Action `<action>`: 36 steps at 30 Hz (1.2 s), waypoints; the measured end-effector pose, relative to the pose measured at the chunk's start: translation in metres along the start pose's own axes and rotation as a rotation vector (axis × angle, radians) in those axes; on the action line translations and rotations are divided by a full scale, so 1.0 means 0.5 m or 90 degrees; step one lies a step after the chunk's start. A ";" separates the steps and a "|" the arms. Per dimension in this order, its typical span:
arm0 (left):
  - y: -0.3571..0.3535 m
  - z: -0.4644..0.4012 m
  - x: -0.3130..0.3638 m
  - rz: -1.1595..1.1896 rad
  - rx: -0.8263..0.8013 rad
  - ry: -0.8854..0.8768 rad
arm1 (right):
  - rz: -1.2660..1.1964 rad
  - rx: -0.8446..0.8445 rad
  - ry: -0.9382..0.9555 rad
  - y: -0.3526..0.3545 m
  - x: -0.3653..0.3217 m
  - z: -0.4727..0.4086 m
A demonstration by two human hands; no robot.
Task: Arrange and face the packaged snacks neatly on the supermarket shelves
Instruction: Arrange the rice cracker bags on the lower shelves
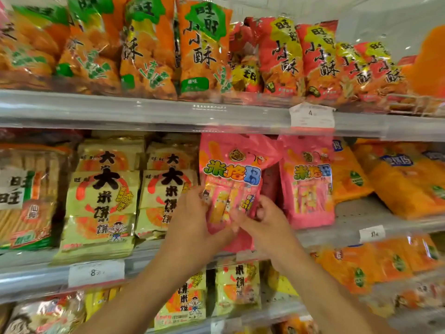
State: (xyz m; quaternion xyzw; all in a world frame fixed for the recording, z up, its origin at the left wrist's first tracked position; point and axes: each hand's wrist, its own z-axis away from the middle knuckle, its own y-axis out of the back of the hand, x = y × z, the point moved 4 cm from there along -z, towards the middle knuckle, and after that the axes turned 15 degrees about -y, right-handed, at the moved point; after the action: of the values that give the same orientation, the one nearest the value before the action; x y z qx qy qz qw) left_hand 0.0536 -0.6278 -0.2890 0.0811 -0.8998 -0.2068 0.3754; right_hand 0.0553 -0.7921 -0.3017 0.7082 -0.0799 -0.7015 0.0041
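Both hands hold the pink pack (231, 182) on the middle shelf (349, 213): left hand (192, 225) gripping its lower left edge, right hand (267, 222) pinching its lower right (fingers blurred). Best to square it upright, label forward, level with the neighbouring pink pack (309, 182). Forearms reach up, converging.

The middle shelf (361, 213) carries upright pink snack bags (308, 184), pale-green rice-cracker bags (101, 201), and what look like slumped orange packs (404, 184).
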 end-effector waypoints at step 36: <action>-0.097 -0.026 -0.055 -0.204 0.065 -0.010 | 0.212 0.127 0.135 0.097 0.077 -0.082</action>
State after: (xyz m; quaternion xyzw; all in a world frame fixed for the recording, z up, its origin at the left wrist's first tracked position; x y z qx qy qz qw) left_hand 0.0816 -0.6674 -0.3192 0.2411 -0.8875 -0.2191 0.3260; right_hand 0.0912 -0.8488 -0.3334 0.7517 -0.2640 -0.6015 0.0582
